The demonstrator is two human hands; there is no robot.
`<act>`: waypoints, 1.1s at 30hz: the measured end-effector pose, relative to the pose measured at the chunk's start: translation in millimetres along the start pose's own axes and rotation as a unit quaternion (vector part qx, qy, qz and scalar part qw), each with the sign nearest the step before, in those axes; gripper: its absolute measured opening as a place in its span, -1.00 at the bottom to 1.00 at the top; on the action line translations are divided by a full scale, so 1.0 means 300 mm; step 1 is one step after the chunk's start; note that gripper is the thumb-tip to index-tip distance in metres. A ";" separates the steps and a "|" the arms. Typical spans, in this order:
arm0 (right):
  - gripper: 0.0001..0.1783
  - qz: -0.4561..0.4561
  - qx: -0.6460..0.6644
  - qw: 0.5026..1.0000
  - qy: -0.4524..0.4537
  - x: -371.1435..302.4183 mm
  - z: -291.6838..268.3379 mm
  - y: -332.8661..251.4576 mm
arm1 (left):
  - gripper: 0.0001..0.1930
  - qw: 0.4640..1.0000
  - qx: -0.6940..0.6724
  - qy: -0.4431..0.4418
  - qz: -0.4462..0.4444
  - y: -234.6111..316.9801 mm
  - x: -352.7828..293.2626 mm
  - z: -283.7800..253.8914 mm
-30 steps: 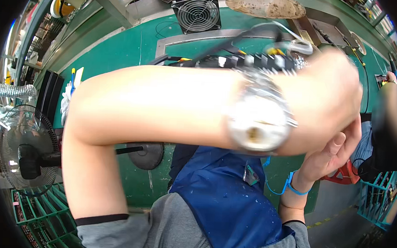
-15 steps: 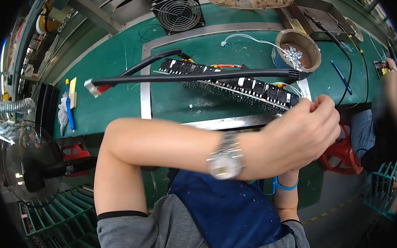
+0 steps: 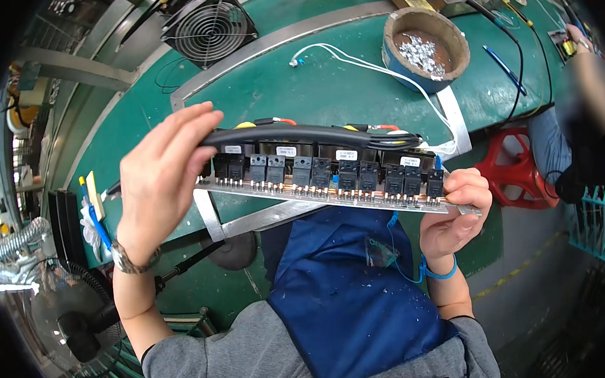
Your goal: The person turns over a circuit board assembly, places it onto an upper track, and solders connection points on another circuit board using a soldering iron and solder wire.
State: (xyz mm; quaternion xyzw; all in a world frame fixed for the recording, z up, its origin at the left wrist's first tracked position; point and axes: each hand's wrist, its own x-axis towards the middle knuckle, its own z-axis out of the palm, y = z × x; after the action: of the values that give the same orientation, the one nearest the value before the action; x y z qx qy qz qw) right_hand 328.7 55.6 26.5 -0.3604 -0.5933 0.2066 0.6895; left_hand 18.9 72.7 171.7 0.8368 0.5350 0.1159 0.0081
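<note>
Here, inspection stage: a long circuit board (image 3: 330, 184), set with a row of black transistors and a black cable bundle (image 3: 313, 135) along its top edge, is held level above the green tabletop (image 3: 288, 84). The left hand (image 3: 161, 180) clamps the board's nine-o'clock end, fingers (image 3: 189, 123) curled over the bundle; the right hand (image 3: 453, 212) pinches the three-o'clock end, fingers closed on its edge. The next move probably calls for turning the board without loosening either grip. A bowl of small metal parts (image 3: 425, 47), seemingly screws, sits at one o'clock.

One long circuit board (image 3: 337, 191), one bowl (image 3: 426, 50) of screws, one fan (image 3: 210, 22) — two pens (image 3: 505, 68).
</note>
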 end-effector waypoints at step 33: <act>-0.53 0.035 0.032 0.998 -0.031 0.059 -0.045 0.039 | -0.69 0.850 -0.475 -0.140 -0.177 -0.224 0.031 0.174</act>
State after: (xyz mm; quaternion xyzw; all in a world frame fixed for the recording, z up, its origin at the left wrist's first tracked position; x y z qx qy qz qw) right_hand 347.2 72.5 29.1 -0.3525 -0.5944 0.2605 0.6742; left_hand -26.8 115.7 113.3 0.6294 0.5468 0.2341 0.5000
